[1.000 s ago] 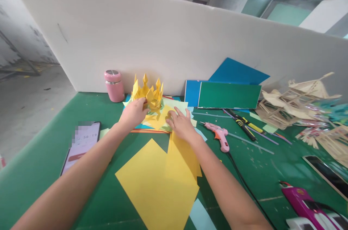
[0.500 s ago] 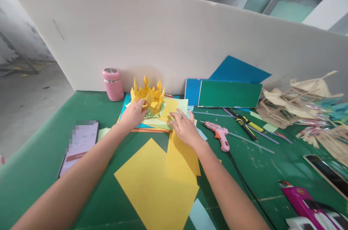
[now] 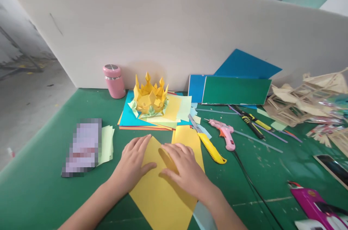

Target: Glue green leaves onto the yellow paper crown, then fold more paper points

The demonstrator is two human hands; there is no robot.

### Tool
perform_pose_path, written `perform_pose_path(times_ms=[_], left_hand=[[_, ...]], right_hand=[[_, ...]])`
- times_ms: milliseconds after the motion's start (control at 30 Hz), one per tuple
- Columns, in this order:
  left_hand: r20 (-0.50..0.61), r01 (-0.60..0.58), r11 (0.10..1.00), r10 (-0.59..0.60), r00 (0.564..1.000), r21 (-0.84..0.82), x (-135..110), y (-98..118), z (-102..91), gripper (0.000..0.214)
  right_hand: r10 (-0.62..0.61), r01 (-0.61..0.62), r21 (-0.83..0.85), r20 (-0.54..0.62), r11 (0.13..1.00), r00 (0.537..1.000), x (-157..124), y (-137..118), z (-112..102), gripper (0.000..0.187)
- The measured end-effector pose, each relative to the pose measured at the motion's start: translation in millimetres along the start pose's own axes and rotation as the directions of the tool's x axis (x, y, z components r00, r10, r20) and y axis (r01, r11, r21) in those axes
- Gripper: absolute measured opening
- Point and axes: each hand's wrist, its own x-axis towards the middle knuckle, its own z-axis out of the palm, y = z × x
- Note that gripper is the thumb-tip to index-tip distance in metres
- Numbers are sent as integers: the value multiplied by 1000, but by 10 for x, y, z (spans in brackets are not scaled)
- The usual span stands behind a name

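Note:
Both hands rest flat on a yellow paper sheet lying on the green table. My left hand lies on the sheet's left corner with fingers stretched out. My right hand lies on its upper middle, fingers spread. A second yellow sheet pokes out behind my right hand. Farther back, a folded yellow paper crown stands on a stack of coloured papers; neither hand touches it.
A yellow utility knife and a pink glue gun with its cable lie right of the sheets. A phone lies left, a pink flask by the white partition. Blue and green boards, wooden models and tools sit at the right.
Both hands drew back from the crown and the paper stack to the near yellow sheet. My left hand let go of the crown, which now stands alone. The view tilted down.

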Motion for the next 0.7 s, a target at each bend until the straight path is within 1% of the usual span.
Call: perform_pose_path(times_ms=[133,200,267,367,400,500,533,567,633,700], left_hand=[[48,62,991,-57,997,-122,32,40,-39,61],[53,94,977,-86,995,-190,46,63,-73,61],[43,131,958,-124,991,-253,52,75,-101,63],[-11,164,934,-176,984,-317,70,59,-128,60],[-25,164,929,-182,983,-332,81,48,-137,54],[-45,150,916,-179,983,-371,117,13,-173,24],[-59,151,910,-187,981,-387,127,4,-188,17],[-75,158,901,-205,976,-405,137,-4,-203,15],[-108,195,864,-273,956,-464,155,-15,-231,19],[-103,255,784,-374,922,-566,171,-17,-255,25]], right_hand=[[-22,31,157,-59,987,998,5,16,108,51],[-1,24,266,-85,964,996,-11,27,139,49],[44,-2,399,-96,917,994,-30,33,149,47],[93,-35,607,-65,794,994,-48,39,126,41],[97,-41,659,-49,751,994,-50,42,110,40],[119,-67,753,-15,655,993,-52,60,57,37],[128,-83,777,3,625,992,-53,69,41,37],[133,-106,805,34,584,991,-54,80,28,37],[129,-171,875,126,453,984,-60,108,16,40],[137,-242,924,210,296,968,-67,142,21,45]])
